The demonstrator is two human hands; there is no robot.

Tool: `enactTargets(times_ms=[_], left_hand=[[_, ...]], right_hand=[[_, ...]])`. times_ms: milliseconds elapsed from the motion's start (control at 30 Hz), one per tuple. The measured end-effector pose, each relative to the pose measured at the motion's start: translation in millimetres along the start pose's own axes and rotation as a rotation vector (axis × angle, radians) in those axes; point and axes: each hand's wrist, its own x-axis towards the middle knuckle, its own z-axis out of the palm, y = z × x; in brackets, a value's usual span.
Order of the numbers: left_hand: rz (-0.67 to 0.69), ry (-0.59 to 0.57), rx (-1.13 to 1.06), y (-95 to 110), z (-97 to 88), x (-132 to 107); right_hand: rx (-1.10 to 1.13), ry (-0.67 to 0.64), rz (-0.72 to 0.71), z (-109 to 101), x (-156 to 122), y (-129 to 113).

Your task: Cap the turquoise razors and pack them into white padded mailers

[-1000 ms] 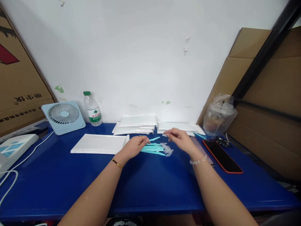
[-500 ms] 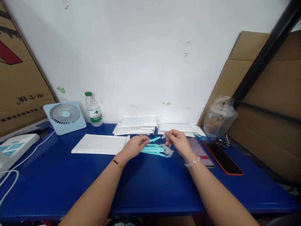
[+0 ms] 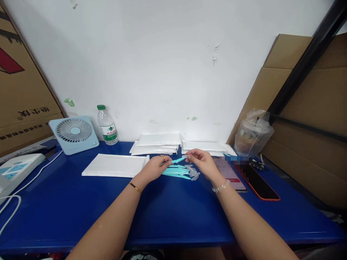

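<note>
My left hand pinches a slim teal plastic stick just above the blue table, tip pointing right. My right hand pinches a small clear plastic cap right at that tip; the two look as if they touch. Below both hands lies a small pile of several more teal sticks with a few loose clear caps at its right side.
White padded mailers lie flat at the left and in stacks by the wall. A small fan and water bottle stand at back left. Two phones and a bagged drink cup sit at right, cardboard beyond.
My right hand has moved left with the clear cap, closing the gap to the tip of the teal stick that my left hand holds. The left hand barely moved.
</note>
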Motion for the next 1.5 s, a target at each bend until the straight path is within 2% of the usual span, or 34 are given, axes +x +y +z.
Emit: enactTargets(times_ms=[100, 267, 567, 767, 933, 1033, 1100, 1200, 1233, 1300, 1400, 1500], left_hand=[[0.005, -0.001, -0.001, 0, 0.1, 0], [-0.006, 0.013, -0.011, 0, -0.2, 0], [0.006, 0.020, -0.006, 1, -0.6, -1], [0.006, 0.024, 0.000, 1, -2.1, -1], [0.053, 0.004, 0.023, 6, -0.1, -2], [0.052, 0.010, 0.101, 10, 2.6, -2], [0.036, 0.101, 0.189, 11, 4.2, 0], [-0.022, 0.340, 0.279, 5, 6.1, 3], [-0.040, 0.370, 0.283, 1, 6.7, 4], [-0.053, 0.316, 0.264, -9, 8.5, 6], [-0.065, 0.160, 0.230, -24, 12.0, 7], [-0.100, 0.072, 0.208, -33, 14.1, 7]], right_hand=[[-0.018, 0.001, -0.005, -1, 1, 1], [-0.007, 0.081, 0.014, -5, 2, 2], [0.051, 0.015, 0.035, 3, -1, 2], [0.076, 0.044, 0.030, 4, 0, 5], [0.057, -0.092, 0.069, 13, -3, 2], [-0.026, -0.178, 0.077, 11, -3, 0], [-0.117, -0.160, 0.054, 3, 1, 3], [-0.239, 0.054, 0.028, -16, 12, 20], [-0.283, 0.128, 0.042, -24, 15, 27], [-0.365, 0.190, 0.106, -36, 21, 42], [-0.431, 0.166, 0.217, -47, 25, 58], [-0.483, 0.122, 0.204, -47, 24, 58]])
